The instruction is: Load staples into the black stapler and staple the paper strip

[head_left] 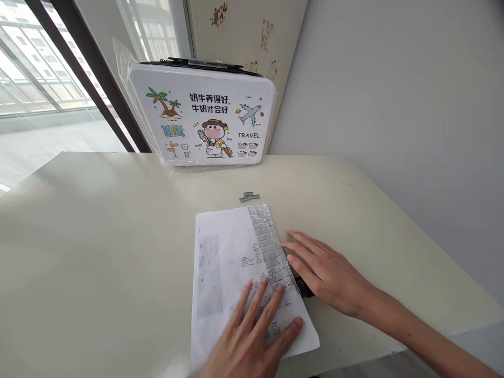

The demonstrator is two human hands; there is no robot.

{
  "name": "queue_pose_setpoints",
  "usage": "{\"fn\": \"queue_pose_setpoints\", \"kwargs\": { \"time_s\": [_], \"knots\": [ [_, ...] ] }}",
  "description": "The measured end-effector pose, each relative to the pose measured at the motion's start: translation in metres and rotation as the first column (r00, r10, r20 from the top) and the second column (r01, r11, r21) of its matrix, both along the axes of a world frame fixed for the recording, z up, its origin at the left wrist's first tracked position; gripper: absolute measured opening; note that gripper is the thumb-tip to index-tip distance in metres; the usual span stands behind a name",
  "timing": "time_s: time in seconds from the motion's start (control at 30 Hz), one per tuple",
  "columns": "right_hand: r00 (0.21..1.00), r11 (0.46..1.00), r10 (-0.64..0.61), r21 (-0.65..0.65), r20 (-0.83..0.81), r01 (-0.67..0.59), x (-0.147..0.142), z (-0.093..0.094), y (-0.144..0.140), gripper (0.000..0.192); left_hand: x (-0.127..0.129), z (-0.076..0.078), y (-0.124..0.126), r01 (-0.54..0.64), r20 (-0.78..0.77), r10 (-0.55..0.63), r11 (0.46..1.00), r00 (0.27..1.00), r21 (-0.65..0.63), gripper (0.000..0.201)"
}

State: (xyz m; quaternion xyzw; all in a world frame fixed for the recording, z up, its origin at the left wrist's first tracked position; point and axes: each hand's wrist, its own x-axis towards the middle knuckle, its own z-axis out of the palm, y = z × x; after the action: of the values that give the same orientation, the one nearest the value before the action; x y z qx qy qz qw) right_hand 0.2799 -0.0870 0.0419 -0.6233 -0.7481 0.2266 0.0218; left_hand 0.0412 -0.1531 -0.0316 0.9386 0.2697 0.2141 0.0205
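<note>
A white printed sheet of paper (224, 262) lies on the cream table (98, 236). A dense band of metal staples (270, 247) runs along its right edge. My left hand (252, 336) lies flat on the sheet's lower part, fingers spread, pressing it down. My right hand (323, 270) rests on a black object (304, 287), mostly hidden under the palm, at the sheet's right edge; its fingertips touch the stapled band.
A white case (202, 113) with cartoon travel drawings stands upright at the table's back, wrapped in clear plastic. Two loose staple strips (249, 197) lie just beyond the sheet. A window is at the left, a grey wall at the right.
</note>
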Motion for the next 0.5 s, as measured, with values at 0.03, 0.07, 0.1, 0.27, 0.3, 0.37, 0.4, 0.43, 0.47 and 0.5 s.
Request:
{"fn": "queue_pose_setpoints", "kwargs": {
  "time_s": [0.03,0.07,0.1,0.27,0.3,0.37,0.4,0.43,0.47,0.5],
  "knots": [
    [1.000,1.000,0.001,0.004,0.011,-0.001,-0.0007,-0.0006,0.0000,0.058,0.0001,-0.0001,-0.0004,-0.002,0.002,0.002,1.000,1.000,-0.003,0.069],
    [1.000,1.000,0.002,0.004,0.019,-0.002,-0.0014,-0.0010,-0.0001,0.058,0.0003,0.0000,-0.0008,-0.005,0.002,0.005,1.000,1.000,-0.006,0.069],
    [1.000,1.000,0.001,0.002,0.024,-0.001,-0.0020,-0.0011,-0.0001,0.058,0.0005,0.0002,-0.0011,-0.007,-0.001,0.007,1.000,1.000,-0.010,0.069],
    [1.000,1.000,-0.010,-0.027,0.004,0.010,-0.0007,0.0010,0.0002,0.059,0.0010,0.0021,-0.0010,-0.018,-0.016,0.017,1.000,1.000,-0.002,0.065],
    [1.000,0.999,-0.015,-0.041,-0.006,0.015,0.0004,0.0019,0.0005,0.059,0.0010,0.0024,-0.0009,-0.016,-0.017,0.016,1.000,1.000,0.001,0.064],
    [0.999,0.997,-0.031,-0.075,-0.028,0.029,0.0029,0.0035,0.0010,0.059,0.0010,0.0026,-0.0007,-0.014,-0.018,0.014,1.000,1.000,0.003,0.061],
    [0.998,0.996,-0.039,-0.086,-0.039,0.036,0.0041,0.0040,0.0012,0.059,0.0009,0.0026,-0.0008,-0.015,-0.016,0.015,1.000,1.000,0.001,0.059],
    [0.998,0.995,-0.046,-0.087,-0.050,0.042,0.0052,0.0043,0.0014,0.059,0.0010,0.0026,-0.0010,-0.017,-0.014,0.017,1.000,1.000,-0.002,0.057],
    [0.997,0.996,-0.049,-0.083,-0.059,0.044,0.0060,0.0044,0.0014,0.059,0.0010,0.0025,-0.0013,-0.017,-0.012,0.017,1.000,1.000,-0.008,0.055],
    [0.997,0.996,-0.050,-0.075,-0.066,0.045,0.0067,0.0043,0.0014,0.058,0.0012,0.0024,-0.0016,-0.017,-0.014,0.017,1.000,1.000,-0.014,0.055]
  ]
}}
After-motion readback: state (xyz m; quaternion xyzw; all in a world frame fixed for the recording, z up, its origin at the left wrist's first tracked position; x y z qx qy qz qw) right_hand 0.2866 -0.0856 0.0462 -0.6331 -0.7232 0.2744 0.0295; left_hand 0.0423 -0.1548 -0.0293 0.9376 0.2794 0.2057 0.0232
